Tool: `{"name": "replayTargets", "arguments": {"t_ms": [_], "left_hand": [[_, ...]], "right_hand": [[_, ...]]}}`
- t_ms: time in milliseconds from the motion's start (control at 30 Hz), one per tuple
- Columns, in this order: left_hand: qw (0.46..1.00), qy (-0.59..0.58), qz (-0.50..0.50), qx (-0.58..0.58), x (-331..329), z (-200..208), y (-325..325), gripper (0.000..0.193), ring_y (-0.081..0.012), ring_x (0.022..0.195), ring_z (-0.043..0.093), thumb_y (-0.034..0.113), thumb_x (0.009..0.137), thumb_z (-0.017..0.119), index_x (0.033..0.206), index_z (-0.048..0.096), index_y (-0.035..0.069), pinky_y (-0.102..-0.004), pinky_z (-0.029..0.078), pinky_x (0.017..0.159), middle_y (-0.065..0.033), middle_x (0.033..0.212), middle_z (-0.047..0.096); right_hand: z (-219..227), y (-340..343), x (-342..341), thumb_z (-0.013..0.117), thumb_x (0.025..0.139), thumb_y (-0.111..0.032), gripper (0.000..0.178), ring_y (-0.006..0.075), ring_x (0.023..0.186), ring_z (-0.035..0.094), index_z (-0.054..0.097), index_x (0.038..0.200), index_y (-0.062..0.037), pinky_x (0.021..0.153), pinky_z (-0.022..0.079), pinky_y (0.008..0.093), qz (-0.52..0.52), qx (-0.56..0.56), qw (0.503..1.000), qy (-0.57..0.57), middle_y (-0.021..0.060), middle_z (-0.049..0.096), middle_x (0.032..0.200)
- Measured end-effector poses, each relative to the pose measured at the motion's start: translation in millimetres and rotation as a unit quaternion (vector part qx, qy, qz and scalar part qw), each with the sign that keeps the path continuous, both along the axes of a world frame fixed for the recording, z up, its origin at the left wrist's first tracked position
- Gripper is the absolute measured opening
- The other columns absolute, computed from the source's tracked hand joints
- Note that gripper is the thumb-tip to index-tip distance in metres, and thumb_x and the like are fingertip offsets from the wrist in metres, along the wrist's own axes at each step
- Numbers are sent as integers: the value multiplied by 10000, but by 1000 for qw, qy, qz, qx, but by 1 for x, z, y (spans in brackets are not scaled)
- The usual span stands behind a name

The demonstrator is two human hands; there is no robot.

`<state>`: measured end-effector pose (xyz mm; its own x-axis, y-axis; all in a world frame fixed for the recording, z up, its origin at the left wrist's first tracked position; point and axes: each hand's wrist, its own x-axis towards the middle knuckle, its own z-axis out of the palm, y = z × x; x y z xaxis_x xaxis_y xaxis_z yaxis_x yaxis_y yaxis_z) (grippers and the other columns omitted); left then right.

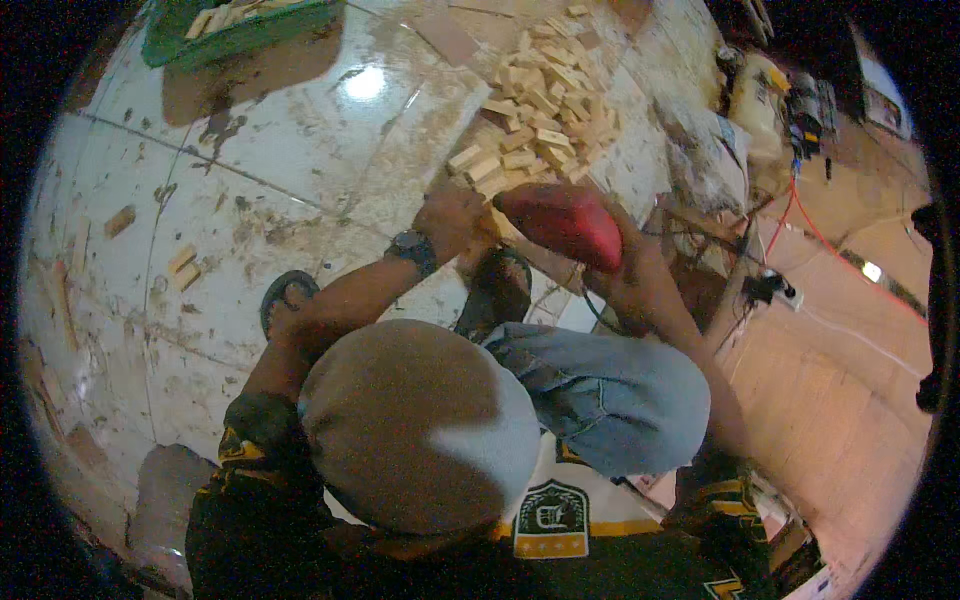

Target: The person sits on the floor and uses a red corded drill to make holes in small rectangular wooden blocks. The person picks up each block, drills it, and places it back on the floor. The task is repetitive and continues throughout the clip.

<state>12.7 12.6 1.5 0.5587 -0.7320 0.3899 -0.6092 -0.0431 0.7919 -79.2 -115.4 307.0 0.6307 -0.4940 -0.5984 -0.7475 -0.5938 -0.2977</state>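
Note:
My right hand (622, 245) is closed round a red, wedge-shaped power tool (572, 222), whose exact kind does not show; a dark cord hangs below it. Just left of the tool, my left hand (455, 220), with a dark watch (413, 252) at the wrist, is closed on a small wooden block (495, 228). Only part of that block shows, and the tool's nose is close to it; whether they touch is unclear. Beyond both hands, a heap of small wooden blocks (545, 95) lies on the floor.
A green crate (240, 38) holding wood pieces stands at far left. Loose blocks (184, 268) lie on the stained tile floor (250, 200). At right are a red cable (838, 255), a plug connection (775, 290) and a wooden board (840, 400). My sandalled foot (288, 298) is below the left forearm.

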Motion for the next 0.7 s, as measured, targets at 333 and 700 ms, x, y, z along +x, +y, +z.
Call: {"name": "replayTargets", "arguments": {"t_ms": [333,700], "left_hand": [[983,-122,-39,128,-3,10,8,232,-308,923,635,168,823,613,1004,670,35,-409,531,809,-120,918,648],[983,52,11,175,-10,35,20,251,-341,958,594,261,895,634,950,722,33,-456,494,865,-168,933,654]], "right_hand": [[52,12,-18,714,735,-67,821,325,1038,685,387,1488,-57,930,524,380,-64,13,997,-42,216,676,1155],[26,11,-64,730,742,-27,816,255,1159,637,399,1488,-30,1003,489,367,-149,77,974,-151,185,631,1300]]}}
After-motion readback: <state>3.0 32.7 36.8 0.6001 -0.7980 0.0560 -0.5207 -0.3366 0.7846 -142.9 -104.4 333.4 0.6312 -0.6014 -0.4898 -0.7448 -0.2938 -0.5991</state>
